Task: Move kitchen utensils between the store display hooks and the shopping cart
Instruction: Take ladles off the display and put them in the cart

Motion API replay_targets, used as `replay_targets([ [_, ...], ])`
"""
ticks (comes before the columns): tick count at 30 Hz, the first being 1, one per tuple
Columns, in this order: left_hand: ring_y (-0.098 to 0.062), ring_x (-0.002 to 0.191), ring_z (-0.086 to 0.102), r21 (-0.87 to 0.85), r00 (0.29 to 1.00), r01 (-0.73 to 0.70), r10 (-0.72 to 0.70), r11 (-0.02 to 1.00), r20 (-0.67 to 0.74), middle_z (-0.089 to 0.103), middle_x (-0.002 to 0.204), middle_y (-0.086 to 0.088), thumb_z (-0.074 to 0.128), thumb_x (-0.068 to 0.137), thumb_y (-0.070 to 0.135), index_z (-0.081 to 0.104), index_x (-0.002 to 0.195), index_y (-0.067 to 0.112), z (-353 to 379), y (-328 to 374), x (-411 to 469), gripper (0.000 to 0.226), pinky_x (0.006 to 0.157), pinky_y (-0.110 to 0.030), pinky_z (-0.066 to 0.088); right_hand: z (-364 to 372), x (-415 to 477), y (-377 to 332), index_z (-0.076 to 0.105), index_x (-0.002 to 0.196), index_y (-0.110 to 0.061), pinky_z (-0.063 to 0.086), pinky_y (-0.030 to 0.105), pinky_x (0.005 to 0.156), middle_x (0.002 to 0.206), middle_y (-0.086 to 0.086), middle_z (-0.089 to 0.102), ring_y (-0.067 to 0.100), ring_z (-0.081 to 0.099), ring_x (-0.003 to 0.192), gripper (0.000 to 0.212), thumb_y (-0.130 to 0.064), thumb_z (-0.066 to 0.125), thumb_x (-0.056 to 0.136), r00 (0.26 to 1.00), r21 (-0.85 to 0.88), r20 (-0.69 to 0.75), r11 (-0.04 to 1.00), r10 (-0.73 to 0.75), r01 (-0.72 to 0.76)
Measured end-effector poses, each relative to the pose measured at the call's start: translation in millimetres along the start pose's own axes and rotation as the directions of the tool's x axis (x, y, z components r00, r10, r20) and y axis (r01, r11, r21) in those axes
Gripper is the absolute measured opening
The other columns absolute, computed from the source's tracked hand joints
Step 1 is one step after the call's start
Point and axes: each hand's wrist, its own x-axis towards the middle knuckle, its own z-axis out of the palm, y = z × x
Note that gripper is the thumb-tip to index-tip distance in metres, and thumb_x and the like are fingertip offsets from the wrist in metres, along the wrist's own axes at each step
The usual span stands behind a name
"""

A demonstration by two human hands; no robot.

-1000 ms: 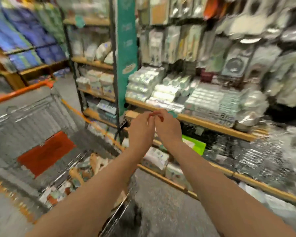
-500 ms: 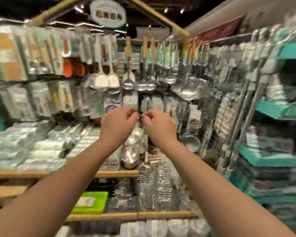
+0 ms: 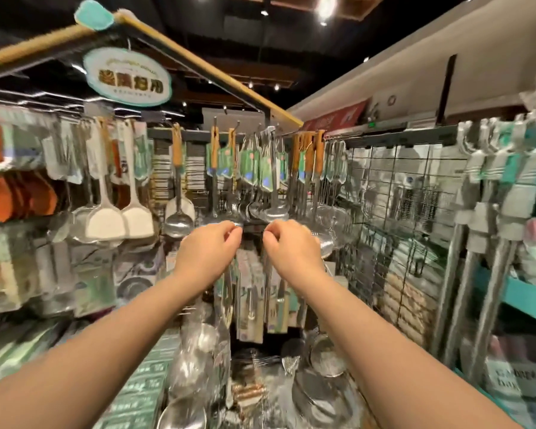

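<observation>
Display ladles point(image 3: 179, 222) nearer than before; left hand point(image 3: 208, 253), right hand point(image 3: 292, 250) now apart, fingers curled (whether gripping anything, unclear).

blurry utensils point(image 3: 195, 345) at bottom edge

I see shiny smooth metal on the ladles point(image 3: 179, 219). Their handles point(image 3: 177, 150) look like wood. The white spatulas point(image 3: 106, 224) look like dull plastic. The green tags point(image 3: 251, 168) look like paper. The grid wall point(image 3: 393, 181) is metal wire.
</observation>
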Motion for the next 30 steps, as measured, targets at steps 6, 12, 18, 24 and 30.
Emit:
replay_targets([
  [6, -0.026, 0.083, 0.058, -0.022, 0.998, 0.066, -0.066, 0.998, 0.009, 0.066, 0.082, -0.005, 0.039, 0.094, 0.033, 0.061, 0.082, 0.015, 26.8, -25.7, 64.0, 0.031, 0.066, -0.034, 0.043, 36.5, 72.7, 22.5, 0.063, 0.104, -0.024, 0.035, 0.040, 0.088, 0.106, -0.001, 0.063, 0.024, 0.054, 0.104, 0.025, -0.028, 0.041, 0.092, 0.997, 0.010, 0.061, 0.998, 0.055, -0.056],
  [12, -0.022, 0.082, 0.059, -0.022, 0.995, 0.096, -0.096, 0.995, -0.015, 0.066, 0.088, -0.001, 0.037, 0.096, 0.036, 0.060, 0.102, 0.021, 48.1, -34.4, 115.9, 0.028, 0.069, -0.033, 0.047, 61.4, 138.0, 47.5, 0.055, 0.115, -0.024, 0.034, 0.039, 0.092, 0.114, -0.001, 0.063, 0.025, 0.055, 0.108, 0.026, -0.031, 0.040, 0.095, 0.989, 0.070, 0.112, 0.992, 0.097, -0.105],
  [18, -0.023, 0.086, 0.059, 0.012, 0.989, 0.148, -0.148, 0.989, -0.016, 0.068, 0.098, -0.002, 0.039, 0.096, 0.032, 0.057, 0.109, 0.020, 80.3, -60.1, 159.1, 0.025, 0.072, -0.035, 0.048, 82.2, 186.2, 75.2, 0.054, 0.114, -0.023, 0.040, 0.040, 0.097, 0.113, 0.002, 0.064, 0.026, 0.056, 0.106, 0.023, -0.029, 0.043, 0.094, 0.981, 0.131, 0.138, 0.979, 0.139, -0.157],
  [24, -0.026, 0.089, 0.061, 0.109, 0.976, 0.216, -0.214, 0.970, -0.027, 0.068, 0.104, -0.006, 0.039, 0.096, 0.031, 0.054, 0.117, 0.018, 104.8, -101.4, 184.9, 0.028, 0.074, -0.037, 0.050, 120.4, 223.7, 76.0, 0.054, 0.112, -0.020, 0.042, 0.032, 0.074, 0.103, 0.001, 0.062, 0.024, 0.055, 0.094, 0.022, -0.022, 0.044, 0.093, 0.979, 0.202, 0.190, 0.973, 0.071, -0.110],
  [30, -0.025, 0.103, 0.059, 0.104, 0.979, 0.200, -0.202, 0.974, 0.007, 0.060, 0.119, -0.008, 0.045, 0.095, 0.033, 0.041, 0.133, 0.016, 112.5, -142.0, 220.2, 0.042, 0.083, -0.040, 0.050, 164.7, 276.3, 47.3, 0.053, 0.123, -0.016, 0.039, 0.029, 0.069, 0.109, 0.007, 0.062, 0.022, 0.055, 0.084, 0.032, -0.015, 0.043, 0.093, 0.967, 0.321, 0.252, 0.939, 0.042, -0.125],
])
